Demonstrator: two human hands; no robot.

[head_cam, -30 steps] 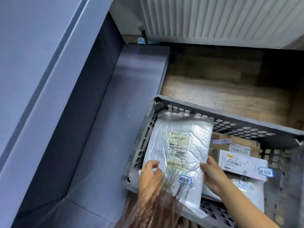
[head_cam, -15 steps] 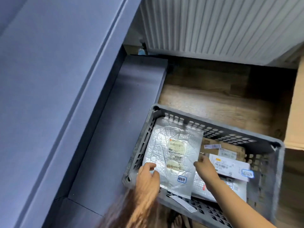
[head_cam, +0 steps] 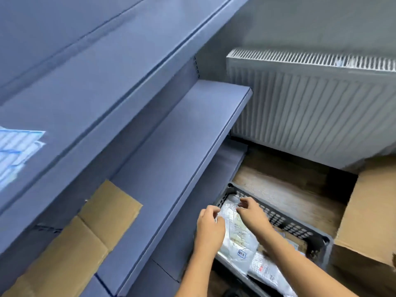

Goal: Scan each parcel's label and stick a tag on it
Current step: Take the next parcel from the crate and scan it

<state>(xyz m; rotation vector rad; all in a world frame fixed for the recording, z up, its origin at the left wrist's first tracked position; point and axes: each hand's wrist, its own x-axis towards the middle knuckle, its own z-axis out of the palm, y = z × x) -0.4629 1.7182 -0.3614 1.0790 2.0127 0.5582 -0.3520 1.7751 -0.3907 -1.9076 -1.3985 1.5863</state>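
1. The silver parcel lies along the left wall of the grey crate on the floor, with a blue-rimmed tag at its near end.
2. The left hand grips the parcel's left edge.
3. The right hand curls over its far end; whether it is holding the parcel, I cannot tell.

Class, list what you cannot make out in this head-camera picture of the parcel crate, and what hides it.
Head view throughout.
- Label print on the silver parcel: blurred and too small.
- Writing on its blue tag: too small.
- Crate contents underneath: covered by that parcel and the right forearm.
- Striped paper: cut off by the left edge.
- Right hand grip: fingers blurred.
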